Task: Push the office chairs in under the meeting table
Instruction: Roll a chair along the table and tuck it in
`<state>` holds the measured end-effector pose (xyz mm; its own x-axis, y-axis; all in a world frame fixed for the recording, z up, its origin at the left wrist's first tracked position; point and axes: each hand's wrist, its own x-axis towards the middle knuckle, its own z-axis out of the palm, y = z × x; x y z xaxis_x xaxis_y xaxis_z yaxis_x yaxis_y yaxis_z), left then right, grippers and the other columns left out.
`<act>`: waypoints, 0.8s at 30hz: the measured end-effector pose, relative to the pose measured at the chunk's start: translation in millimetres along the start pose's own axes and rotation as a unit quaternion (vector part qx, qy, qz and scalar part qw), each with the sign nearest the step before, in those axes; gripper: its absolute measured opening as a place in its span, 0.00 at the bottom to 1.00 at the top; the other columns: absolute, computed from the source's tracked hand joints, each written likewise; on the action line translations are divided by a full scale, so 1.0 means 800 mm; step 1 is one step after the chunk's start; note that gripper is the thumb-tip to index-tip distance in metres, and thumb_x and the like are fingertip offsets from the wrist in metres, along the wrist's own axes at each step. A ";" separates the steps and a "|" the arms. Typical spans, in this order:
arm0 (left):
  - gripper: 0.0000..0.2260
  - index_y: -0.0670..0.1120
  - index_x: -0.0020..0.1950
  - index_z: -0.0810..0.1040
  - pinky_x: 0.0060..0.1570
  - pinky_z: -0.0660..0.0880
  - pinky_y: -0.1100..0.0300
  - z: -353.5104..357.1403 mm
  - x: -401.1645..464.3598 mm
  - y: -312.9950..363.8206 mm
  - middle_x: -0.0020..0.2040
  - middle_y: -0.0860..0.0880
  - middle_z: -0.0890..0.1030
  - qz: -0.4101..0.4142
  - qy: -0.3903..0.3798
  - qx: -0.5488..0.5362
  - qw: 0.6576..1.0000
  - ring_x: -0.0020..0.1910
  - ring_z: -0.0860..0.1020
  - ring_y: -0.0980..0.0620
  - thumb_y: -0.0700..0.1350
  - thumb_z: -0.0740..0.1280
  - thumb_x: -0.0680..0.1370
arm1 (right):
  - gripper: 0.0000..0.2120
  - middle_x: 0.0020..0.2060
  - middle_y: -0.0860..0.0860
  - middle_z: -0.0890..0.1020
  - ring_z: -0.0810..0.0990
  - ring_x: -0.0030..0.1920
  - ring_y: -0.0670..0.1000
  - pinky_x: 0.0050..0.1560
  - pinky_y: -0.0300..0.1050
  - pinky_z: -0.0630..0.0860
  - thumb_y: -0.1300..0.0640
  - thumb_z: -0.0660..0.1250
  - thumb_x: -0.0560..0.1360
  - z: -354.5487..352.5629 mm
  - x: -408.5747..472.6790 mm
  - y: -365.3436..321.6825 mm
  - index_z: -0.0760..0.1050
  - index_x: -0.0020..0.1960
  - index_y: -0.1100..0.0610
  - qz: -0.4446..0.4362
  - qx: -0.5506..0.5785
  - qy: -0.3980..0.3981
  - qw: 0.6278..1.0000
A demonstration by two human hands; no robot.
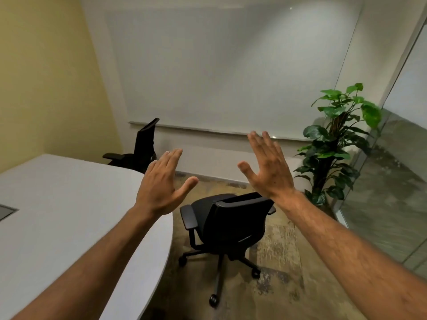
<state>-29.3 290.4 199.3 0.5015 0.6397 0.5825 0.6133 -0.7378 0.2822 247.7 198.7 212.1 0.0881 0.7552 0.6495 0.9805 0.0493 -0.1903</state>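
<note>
2 hands (161, 181) raised empty, chair (231, 225) beside table (69, 192)

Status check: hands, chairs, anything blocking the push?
Both hands open, left hand and right hand raised, touching nothing. Near chair out from the table; far chair beyond it. Potted plant off right, path clear.

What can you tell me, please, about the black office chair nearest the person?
The near office chair is black, with a dark padded-looking seat, an upright backrest topped by a curved rim, two flat armrests and a star base on casters. It stands upright on the patterned carpet, clear of the white meeting table, not pushed in, its back turned toward the camera. Nothing appears to touch it; the left hand and right hand are open, raised above it.
</note>
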 end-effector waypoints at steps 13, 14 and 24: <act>0.35 0.46 0.79 0.64 0.72 0.66 0.42 0.282 0.053 0.069 0.77 0.44 0.69 -0.115 -0.104 0.016 0.988 0.74 0.68 0.43 0.68 0.57 0.79 | 0.38 0.82 0.51 0.57 0.49 0.82 0.53 0.80 0.59 0.49 0.33 0.50 0.79 0.143 -0.050 0.308 0.52 0.82 0.52 0.055 0.051 -0.184 0.980; 0.35 0.46 0.79 0.64 0.72 0.66 0.43 0.299 0.057 0.073 0.76 0.45 0.69 -0.120 -0.113 0.018 0.986 0.74 0.68 0.44 0.68 0.57 0.79 | 0.38 0.82 0.51 0.57 0.50 0.82 0.53 0.80 0.60 0.49 0.33 0.50 0.79 0.153 -0.051 0.326 0.52 0.82 0.52 0.057 0.053 -0.194 0.978; 0.36 0.46 0.78 0.66 0.73 0.65 0.44 0.437 0.101 0.045 0.76 0.45 0.71 -0.190 -0.211 0.038 0.958 0.74 0.69 0.45 0.70 0.53 0.80 | 0.38 0.81 0.51 0.59 0.53 0.81 0.56 0.78 0.63 0.49 0.30 0.46 0.78 0.274 -0.030 0.454 0.55 0.82 0.51 0.060 0.046 -0.306 0.949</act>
<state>246.7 391.2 -9.8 0.4252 0.9012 0.0842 0.8353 -0.4265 0.3469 562.9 341.9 -33.9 0.0522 0.9958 0.0749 0.9476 -0.0257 -0.3184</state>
